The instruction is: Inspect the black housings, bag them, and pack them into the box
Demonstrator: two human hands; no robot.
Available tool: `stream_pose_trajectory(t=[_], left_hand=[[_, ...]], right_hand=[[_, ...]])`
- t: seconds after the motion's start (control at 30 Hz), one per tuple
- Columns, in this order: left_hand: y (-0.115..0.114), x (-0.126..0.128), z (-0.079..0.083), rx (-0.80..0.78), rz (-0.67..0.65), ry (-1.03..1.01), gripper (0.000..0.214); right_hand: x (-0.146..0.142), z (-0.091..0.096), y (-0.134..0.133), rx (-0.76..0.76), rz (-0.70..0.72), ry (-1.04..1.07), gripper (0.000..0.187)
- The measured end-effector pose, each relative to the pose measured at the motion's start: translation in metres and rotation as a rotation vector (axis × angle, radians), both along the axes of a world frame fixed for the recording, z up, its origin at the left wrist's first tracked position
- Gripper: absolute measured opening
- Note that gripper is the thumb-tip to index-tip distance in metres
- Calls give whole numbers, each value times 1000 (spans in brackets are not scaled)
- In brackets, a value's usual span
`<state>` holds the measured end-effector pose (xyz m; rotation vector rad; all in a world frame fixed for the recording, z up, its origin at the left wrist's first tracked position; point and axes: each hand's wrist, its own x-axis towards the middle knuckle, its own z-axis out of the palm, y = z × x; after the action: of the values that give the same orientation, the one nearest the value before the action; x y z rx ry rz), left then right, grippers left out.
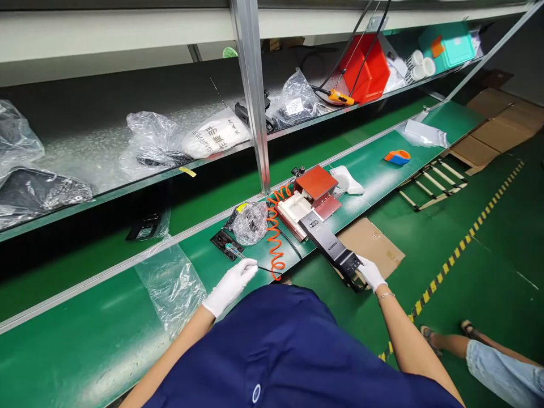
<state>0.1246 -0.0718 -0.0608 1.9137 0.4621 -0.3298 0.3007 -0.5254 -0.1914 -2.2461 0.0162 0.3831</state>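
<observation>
My right hand [372, 273], in a white glove, is closed around the near end of a long black plastic housing [331, 241]. The far end of this housing lies over the edge of a white-and-red fixture [295, 212]. My left hand [233, 283], also gloved, is over the green bench with its fingers drawn together. Just beyond those fingertips a slim tool with a teal end [233, 249] lies across a small black panel [221, 242]; whether the fingers grip it I cannot make out. A coiled orange air hose [275, 243] runs between my hands.
A bubble-wrapped part [250, 222] sits beside the hose. Orange-and-blue tape [398, 157] lies farther along the bench [106, 328]. An upright metal post [253, 96] meets the shelf, which carries bagged parts and a red bin [368, 68]. Another person's legs [450, 343] show at right.
</observation>
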Motion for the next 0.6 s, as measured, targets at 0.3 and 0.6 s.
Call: stream_pose_trajectory(t=[0.3, 0.6], left_hand=[[-21, 7, 3, -40, 80, 33, 63], [-34, 17, 5, -15, 102, 3, 49]], right_hand=[[31, -5, -8, 14, -2, 77, 43], [75, -22, 68, 118, 68, 76, 49]])
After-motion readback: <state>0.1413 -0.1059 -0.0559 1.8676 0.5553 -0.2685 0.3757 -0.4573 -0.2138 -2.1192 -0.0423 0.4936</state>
